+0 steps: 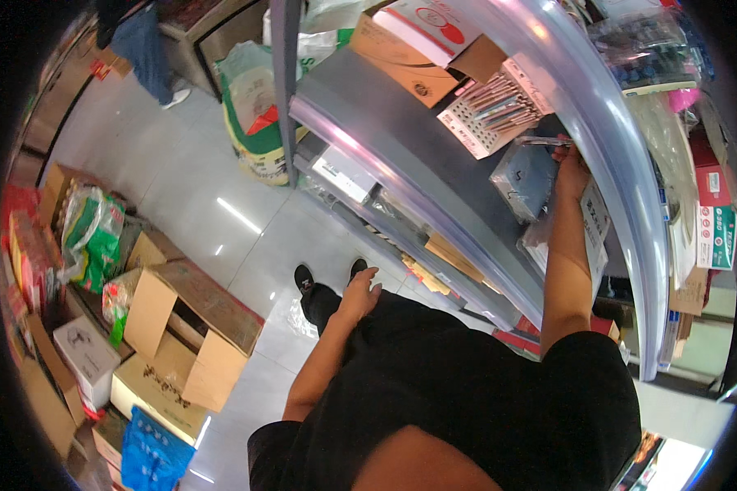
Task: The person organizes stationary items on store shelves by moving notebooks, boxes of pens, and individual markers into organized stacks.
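My right hand [571, 162] reaches onto a grey metal shelf [427, 162], its fingers closed on one end of a thin, pen-like item [543, 141]. Just below that item lies a blue pack in clear plastic [522, 178] with marks on it. To the left, a white display box with holes [482, 132] holds several pens [506, 104]. Behind it lies an orange-brown carton [405, 61] with a white and red box [430, 24] on top. My left hand [361, 294] hangs over the floor, fingers apart and holding nothing.
Clear plastic strips [608, 116] edge the shelves. An open cardboard box [202, 301], a white carton [89, 359] and a blue bag [153, 451] stand along the left. A green and white sack [261, 144] stands beside the shelf post. Another person's legs [141, 55] are at the upper left.
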A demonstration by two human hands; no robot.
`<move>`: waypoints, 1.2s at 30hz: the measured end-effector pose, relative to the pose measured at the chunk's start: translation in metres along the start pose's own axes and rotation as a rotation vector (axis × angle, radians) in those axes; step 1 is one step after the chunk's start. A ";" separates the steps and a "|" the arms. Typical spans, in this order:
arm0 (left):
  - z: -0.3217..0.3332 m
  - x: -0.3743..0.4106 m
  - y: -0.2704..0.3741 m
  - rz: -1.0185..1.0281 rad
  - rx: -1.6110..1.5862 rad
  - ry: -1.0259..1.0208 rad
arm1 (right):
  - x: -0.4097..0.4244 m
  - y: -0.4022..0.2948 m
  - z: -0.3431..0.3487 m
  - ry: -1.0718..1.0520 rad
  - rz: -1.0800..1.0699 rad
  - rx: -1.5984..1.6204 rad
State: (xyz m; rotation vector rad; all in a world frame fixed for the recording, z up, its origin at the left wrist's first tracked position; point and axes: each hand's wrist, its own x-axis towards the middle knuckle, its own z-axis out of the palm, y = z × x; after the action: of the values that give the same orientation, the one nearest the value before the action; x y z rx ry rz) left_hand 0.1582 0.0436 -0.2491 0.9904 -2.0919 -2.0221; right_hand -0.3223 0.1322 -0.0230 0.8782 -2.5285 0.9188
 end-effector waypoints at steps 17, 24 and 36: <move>-0.074 0.026 0.226 0.675 0.268 -0.382 | -0.156 -0.173 -0.138 -0.763 0.161 0.424; -0.078 -0.012 0.342 1.192 0.230 -0.280 | -0.203 -0.179 -0.247 -0.303 0.107 0.901; -0.064 -0.002 0.391 1.442 0.034 0.455 | -0.168 -0.150 -0.204 -0.732 0.096 1.004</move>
State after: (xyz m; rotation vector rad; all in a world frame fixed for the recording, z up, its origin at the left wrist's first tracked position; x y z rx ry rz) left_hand 0.0364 -0.0400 0.1182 -0.1732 -1.6494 -0.8815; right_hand -0.0825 0.2502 0.1206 1.5930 -2.5691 2.3436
